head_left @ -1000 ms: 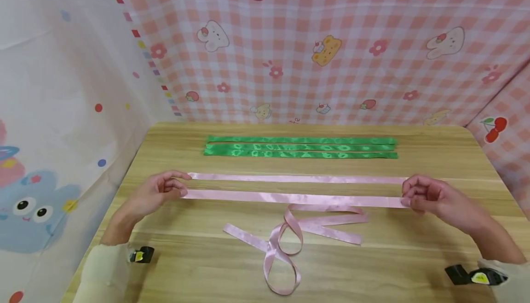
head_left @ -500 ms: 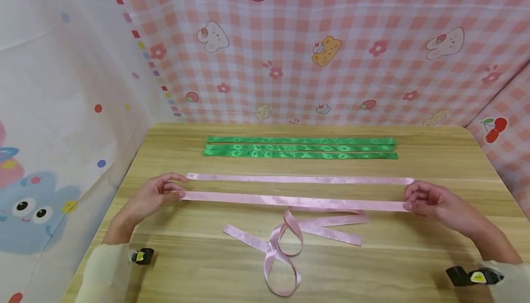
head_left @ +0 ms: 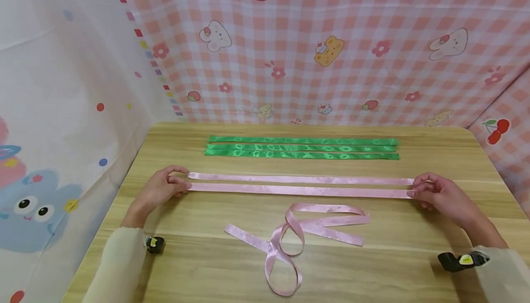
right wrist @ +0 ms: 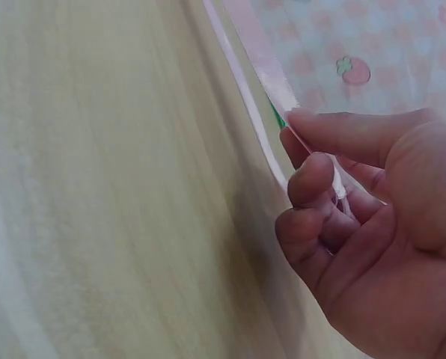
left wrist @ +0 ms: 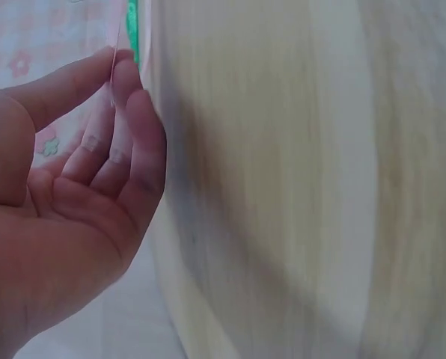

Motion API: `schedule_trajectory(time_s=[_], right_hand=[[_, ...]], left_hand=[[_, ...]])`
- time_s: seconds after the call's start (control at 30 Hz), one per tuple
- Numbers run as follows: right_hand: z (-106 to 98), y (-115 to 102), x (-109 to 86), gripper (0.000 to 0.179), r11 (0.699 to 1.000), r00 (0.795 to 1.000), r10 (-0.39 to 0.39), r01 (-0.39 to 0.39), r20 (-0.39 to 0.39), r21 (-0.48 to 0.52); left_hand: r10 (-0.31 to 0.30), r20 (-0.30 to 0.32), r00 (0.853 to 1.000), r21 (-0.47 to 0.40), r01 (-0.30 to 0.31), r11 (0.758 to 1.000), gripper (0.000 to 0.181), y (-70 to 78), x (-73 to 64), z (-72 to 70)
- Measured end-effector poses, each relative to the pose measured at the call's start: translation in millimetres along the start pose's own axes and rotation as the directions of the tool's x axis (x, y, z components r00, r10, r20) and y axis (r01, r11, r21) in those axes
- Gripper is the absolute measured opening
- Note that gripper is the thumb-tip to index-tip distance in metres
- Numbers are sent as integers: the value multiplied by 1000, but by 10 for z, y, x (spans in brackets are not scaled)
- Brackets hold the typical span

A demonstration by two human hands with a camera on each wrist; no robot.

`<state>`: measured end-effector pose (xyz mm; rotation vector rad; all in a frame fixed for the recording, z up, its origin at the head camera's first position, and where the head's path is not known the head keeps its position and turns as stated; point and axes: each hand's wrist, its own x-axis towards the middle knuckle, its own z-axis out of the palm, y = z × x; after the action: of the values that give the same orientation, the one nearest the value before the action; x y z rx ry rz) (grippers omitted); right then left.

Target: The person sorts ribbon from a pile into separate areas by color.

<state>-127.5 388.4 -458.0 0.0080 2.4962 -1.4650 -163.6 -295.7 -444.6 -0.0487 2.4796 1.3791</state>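
Observation:
A pink satin ribbon point(head_left: 298, 190) is stretched straight from side to side between both hands. My left hand point(head_left: 161, 187) pinches its left end between thumb and fingers; in the left wrist view that hand point(left wrist: 88, 157) shows the thin edge of the ribbon at its fingertips. At the other end my right hand point(head_left: 440, 197) pinches the ribbon, and in the right wrist view the strip point(right wrist: 260, 56) runs up and away from the thumb. Just beyond it, a second pink ribbon point(head_left: 302, 179) lies straight and nearly parallel on the table.
Several green ribbons point(head_left: 302, 148) lie side by side farther back on the wooden table point(head_left: 198, 266). Closer to the person is a loosely looped pink ribbon point(head_left: 275, 243). A checked pink cloth point(head_left: 298, 26) hangs behind the table, and a white printed cloth point(head_left: 74, 86) at the left.
Both hands have moved the held ribbon away from the body, nearer the second pink ribbon. It no longer overlaps the looped ribbon in the head view.

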Motion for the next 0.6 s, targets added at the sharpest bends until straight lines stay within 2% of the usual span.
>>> schedule_trajectory(time_s=[0.17, 0.4, 0.6], right_hand=[[-13, 75, 78, 21, 998, 999, 22, -19, -40, 58], [-43, 166, 108, 25, 991, 994, 85, -77, -71, 109], [-52, 229, 120, 24, 987, 996, 36, -23, -80, 157]], left_hand=[[-67, -44, 997, 13, 68, 998, 54, -6, 94, 29], [-96, -69, 993, 16, 97, 995, 58, -50, 162, 26], [-114, -62, 992, -2, 114, 993, 60, -87, 178, 20]])
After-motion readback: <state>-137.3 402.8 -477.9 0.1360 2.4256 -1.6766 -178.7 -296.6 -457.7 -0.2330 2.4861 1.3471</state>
